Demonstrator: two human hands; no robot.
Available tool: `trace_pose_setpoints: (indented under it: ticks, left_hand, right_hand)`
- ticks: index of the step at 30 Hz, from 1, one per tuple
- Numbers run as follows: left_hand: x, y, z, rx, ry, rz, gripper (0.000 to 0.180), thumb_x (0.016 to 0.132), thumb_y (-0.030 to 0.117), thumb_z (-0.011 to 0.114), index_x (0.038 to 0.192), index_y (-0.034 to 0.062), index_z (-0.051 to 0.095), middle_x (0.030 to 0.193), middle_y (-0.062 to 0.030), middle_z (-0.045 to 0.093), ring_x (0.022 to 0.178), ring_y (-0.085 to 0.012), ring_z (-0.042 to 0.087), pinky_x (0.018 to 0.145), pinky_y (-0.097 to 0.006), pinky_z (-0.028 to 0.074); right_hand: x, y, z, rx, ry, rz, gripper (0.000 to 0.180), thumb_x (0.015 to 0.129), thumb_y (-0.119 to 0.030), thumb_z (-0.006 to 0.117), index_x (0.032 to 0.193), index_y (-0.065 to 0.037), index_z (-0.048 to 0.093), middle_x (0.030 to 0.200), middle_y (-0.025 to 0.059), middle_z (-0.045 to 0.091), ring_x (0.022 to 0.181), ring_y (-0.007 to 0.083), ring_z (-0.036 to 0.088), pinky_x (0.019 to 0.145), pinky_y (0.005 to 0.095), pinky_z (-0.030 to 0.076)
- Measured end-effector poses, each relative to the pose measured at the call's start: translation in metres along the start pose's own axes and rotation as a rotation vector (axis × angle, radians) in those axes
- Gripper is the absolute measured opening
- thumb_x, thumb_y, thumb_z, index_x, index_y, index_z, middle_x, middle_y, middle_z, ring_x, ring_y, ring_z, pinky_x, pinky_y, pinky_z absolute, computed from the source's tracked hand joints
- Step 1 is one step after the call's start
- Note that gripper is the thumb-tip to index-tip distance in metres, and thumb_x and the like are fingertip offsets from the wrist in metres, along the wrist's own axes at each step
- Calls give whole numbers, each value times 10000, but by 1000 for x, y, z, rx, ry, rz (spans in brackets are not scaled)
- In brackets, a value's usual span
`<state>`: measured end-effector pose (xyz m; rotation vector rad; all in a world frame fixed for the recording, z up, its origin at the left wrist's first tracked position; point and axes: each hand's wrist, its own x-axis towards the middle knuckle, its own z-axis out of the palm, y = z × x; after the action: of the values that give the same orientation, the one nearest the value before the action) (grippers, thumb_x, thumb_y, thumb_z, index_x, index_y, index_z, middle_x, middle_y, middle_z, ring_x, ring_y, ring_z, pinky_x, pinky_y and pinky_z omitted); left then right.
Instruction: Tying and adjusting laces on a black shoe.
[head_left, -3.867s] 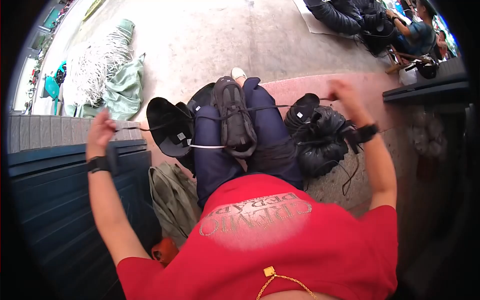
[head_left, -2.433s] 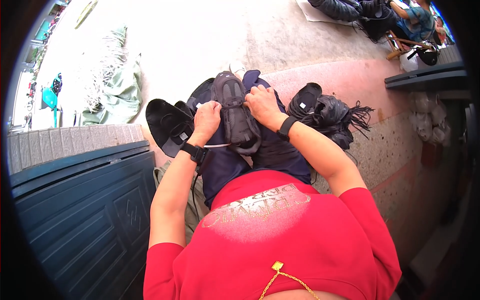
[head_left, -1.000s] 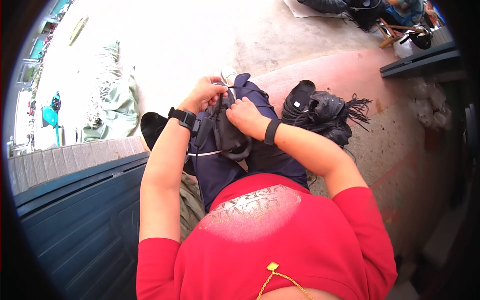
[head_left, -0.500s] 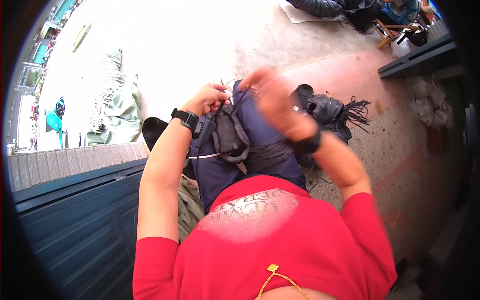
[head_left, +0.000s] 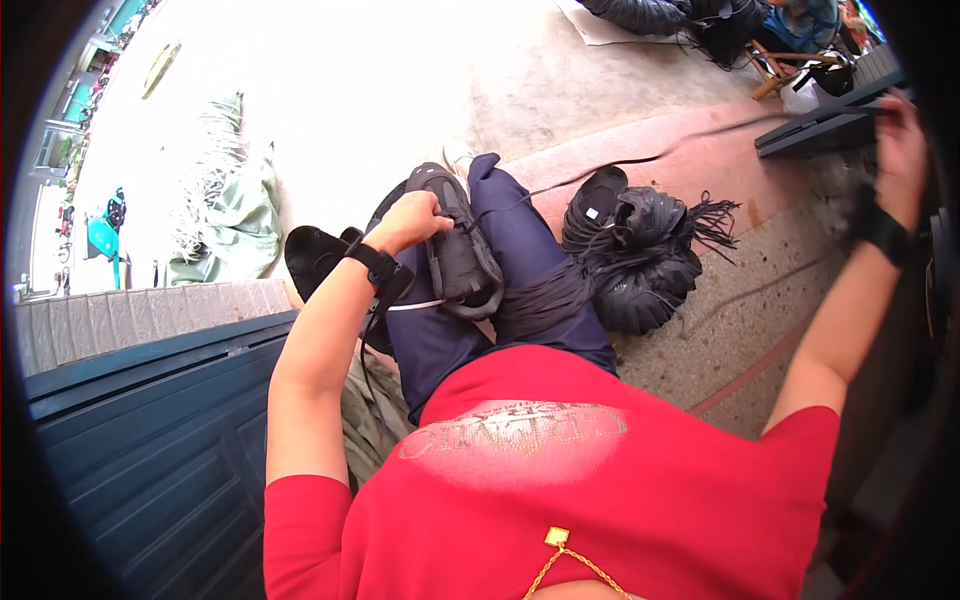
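Lace (head_left: 650,158), thin and black, runs from a black-and-grey mesh shoe (head_left: 464,270), lying lengthwise away from the red-shirted torso (head_left: 660,490) on navy-trousered thighs (head_left: 520,237), the left hand (head_left: 412,222) closed on it, to the blurred right hand (head_left: 902,145), grip seemingly clamped well off rightward.

Your right hand (head_left: 901,150) is blurred; whether it grips the smeared dark lace (head_left: 620,162) is unclear. Your left hand (head_left: 408,222) hides part of the black shoe (head_left: 466,268). At upper right, another person (head_left: 806,24) is cut off by the top edge.
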<state>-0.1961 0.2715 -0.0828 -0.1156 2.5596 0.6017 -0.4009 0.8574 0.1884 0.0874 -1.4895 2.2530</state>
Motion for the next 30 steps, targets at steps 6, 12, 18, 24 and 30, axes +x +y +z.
trace_pose_setpoints:
  ticks: [6, 12, 18, 24, 30]
  left_hand:
    - [-25, -7, -12, -550, -188, -205, 218, 769, 225, 627, 734, 10, 615, 581, -55, 548, 460, -133, 502, 410, -263, 372]
    - [-54, -37, -8, -696, -68, -241, 218, 825, 244, 572, 721, 54, 599, 541, 53, 437, 438, -37, 342, 394, -186, 254]
    - [-62, -49, 9, -920, -6, -300, 208, 838, 227, 564, 713, 61, 577, 536, 65, 410, 431, -32, 325, 393, -183, 250]
    - [-58, -53, 9, -1013, 9, -296, 197, 825, 226, 565, 706, 69, 563, 556, 51, 419, 437, -34, 340, 388, -186, 255]
    - [-56, -44, 13, -1108, 25, -332, 184, 834, 230, 557, 720, 86, 544, 549, 68, 381, 436, -27, 315, 385, -179, 232]
  right_hand:
    - [-226, 219, 154, -820, -603, 507, 205, 846, -224, 502, 959, -74, 583, 700, -30, 498, 604, 50, 427, 529, 236, 373]
    - [-393, 290, 198, -922, -1333, 354, 231, 693, -255, 604, 850, -93, 658, 807, 121, 632, 787, 284, 605, 702, 369, 478]
    - [-434, 319, 222, -1005, -1087, -19, 142, 728, -186, 572, 776, -63, 624, 754, 124, 610, 755, 277, 605, 653, 382, 482]
    - [-444, 333, 237, -1172, -1145, -160, 102, 727, -130, 542, 723, -37, 586, 740, 117, 608, 734, 263, 614, 623, 372, 494]
    - [-416, 312, 246, -1263, -1749, -209, 179, 749, -140, 495, 752, -18, 626, 732, 157, 619, 730, 290, 630, 603, 367, 500]
